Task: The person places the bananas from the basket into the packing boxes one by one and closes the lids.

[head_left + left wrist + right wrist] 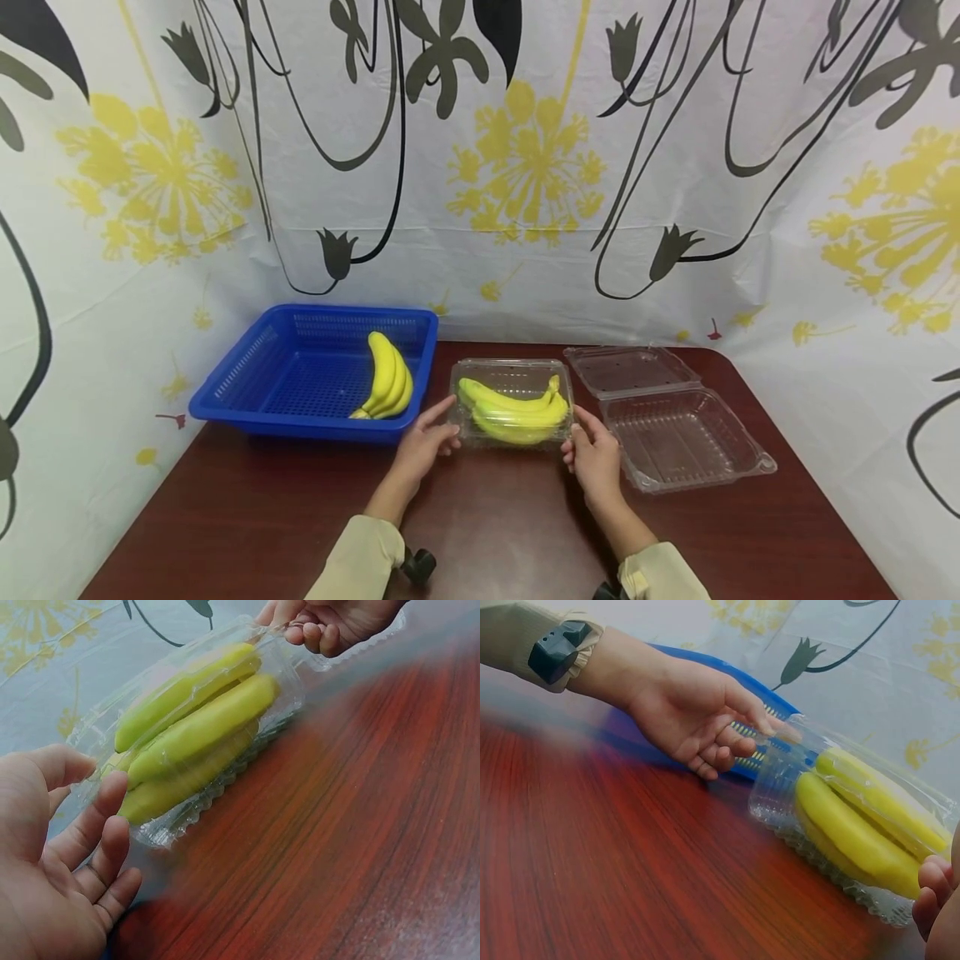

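Take the box (517,364) as the centre of your dial. It stands between your hands, its far side near the table (495,525) edge at twelve o'clock, where the patterned cloth (420,192) hangs. At nine o'clock the basket (300,426) leaves only a narrow gap beside it; at three o'clock the open box (678,437) is nearly as close, its flap folded back towards one o'clock. Your widest room runs towards six o'clock, over wood between your forearms.

The box is thin, clear, ribbed plastic with a wavy lip, its lid down over a curved bunch of bananas (517,417), yellow with a greenish tinge. The open box is the same glossy plastic. The basket is rigid blue plastic with slotted walls and a lattice floor; the other bananas (390,379) lie in its four o'clock corner. The table is smooth, dark red, grained wood.

Your left hand (422,446) pinches the box's nine o'clock side lightly between thumb and forefinger, remaining fingers loosely bent and spread. Your right hand (596,467) pinches the three o'clock side, its other fingers curled in more.
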Available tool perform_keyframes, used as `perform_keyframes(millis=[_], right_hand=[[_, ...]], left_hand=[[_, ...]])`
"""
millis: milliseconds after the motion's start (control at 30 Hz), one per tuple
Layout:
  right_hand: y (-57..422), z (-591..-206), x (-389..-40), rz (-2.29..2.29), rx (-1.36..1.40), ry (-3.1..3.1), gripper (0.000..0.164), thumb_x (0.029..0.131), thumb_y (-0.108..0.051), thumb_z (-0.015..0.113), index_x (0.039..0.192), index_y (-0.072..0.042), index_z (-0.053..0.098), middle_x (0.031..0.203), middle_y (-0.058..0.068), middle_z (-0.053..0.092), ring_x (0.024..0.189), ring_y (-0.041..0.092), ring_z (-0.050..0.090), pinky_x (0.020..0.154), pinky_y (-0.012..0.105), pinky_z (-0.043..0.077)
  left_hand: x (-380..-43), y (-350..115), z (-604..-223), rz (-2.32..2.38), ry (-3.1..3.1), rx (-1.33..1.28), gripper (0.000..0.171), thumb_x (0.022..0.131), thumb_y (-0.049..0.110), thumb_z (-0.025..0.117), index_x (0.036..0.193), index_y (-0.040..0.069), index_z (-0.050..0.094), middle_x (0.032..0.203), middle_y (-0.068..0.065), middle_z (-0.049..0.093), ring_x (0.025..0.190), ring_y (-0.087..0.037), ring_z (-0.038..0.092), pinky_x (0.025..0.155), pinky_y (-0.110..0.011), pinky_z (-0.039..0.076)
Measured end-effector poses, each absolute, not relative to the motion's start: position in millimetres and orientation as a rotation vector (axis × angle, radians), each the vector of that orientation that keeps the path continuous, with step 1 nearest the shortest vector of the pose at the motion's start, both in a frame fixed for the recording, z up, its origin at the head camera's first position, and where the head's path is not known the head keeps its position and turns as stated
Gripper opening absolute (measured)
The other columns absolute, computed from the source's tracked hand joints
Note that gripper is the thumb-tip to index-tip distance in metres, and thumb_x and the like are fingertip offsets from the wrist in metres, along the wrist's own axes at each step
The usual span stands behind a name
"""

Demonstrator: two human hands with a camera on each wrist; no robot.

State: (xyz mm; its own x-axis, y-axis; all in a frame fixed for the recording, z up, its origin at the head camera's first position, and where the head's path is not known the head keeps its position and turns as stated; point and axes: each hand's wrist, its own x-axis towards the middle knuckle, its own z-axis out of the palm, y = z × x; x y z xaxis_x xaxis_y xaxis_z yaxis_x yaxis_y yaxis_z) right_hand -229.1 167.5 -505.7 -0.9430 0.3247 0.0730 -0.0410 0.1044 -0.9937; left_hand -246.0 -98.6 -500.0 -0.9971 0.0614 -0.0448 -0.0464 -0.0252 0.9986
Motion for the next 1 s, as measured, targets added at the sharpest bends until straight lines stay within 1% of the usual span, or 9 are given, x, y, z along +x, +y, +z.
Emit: perform_keyframes(millis=[133,300,433,600,733,1000], right_hand=[[167.3,-505.0,-229.5,1.914,-0.286,-2.122,0.035,0.099,-0.004,0.047,0.133,-0.004,0.056,0.061,0.008,0.057,0.045,0.010,0.051,0.040,0.023,0.043],[167.0,-503.2,-230.5,1.908,-0.291,-2.128,0.035,0.099,-0.004,0.047,0.133,-0.005,0.057,0.061,0.009,0.057,0.045,0.010,0.050,0.039,0.024,0.043],[166.8,-502.0,-231.6,1.897,-0.286,-2.126,0.036,0.097,-0.002,0.048,0.132,-0.005,0.058,0.060,0.009,0.057,0.045,0.010,0.050,0.039,0.023,0.043],[165.9,-502.7,-232.8,1.896,-0.301,-2.114,0.036,0.097,-0.002,0.047,0.131,-0.005,0.058,0.061,0.008,0.057,0.045,0.009,0.051,0.039,0.023,0.043],[165.0,-504.8,-233.8,1.915,-0.317,-2.096,0.036,0.097,-0.002,0.047,0.132,-0.005,0.058,0.063,0.007,0.058,0.046,0.009,0.051,0.041,0.023,0.044],[164.9,-505.5,-235.1,1.938,-0.320,-2.075,0.038,0.097,-0.002,0.046,0.133,-0.005,0.057,0.064,0.006,0.059,0.047,0.009,0.052,0.041,0.022,0.044]], left_hand=[[-245.8,-98.0,-498.5,2.209,2.129,0.008,0.054,0.088,0.009,0.065,0.140,0.012,0.054,0.072,-0.006,0.067,0.070,-0.020,0.063,0.063,-0.027,0.049],[-248.9,-97.6,-502.0,2.193,2.155,-0.019,0.054,0.087,0.012,0.066,0.140,0.015,0.055,0.067,-0.003,0.065,0.067,-0.020,0.061,0.061,-0.026,0.048],[-250.5,-96.6,-501.9,2.193,2.162,-0.054,0.053,0.086,0.010,0.065,0.138,0.017,0.057,0.063,-0.002,0.064,0.063,-0.017,0.059,0.061,-0.025,0.047],[-252.2,-95.4,-501.9,2.196,2.153,-0.082,0.054,0.085,0.008,0.063,0.138,0.017,0.058,0.063,-0.002,0.064,0.063,-0.014,0.061,0.062,-0.026,0.048],[-252.2,-94.9,-501.2,2.194,2.142,-0.087,0.055,0.084,0.007,0.062,0.138,0.017,0.057,0.062,-0.002,0.064,0.061,-0.014,0.060,0.061,-0.026,0.048],[-253.0,-91.6,-500.9,2.198,2.090,-0.106,0.061,0.085,0.005,0.059,0.144,0.019,0.048,0.063,-0.004,0.061,0.054,-0.014,0.055,0.047,-0.025,0.043]])
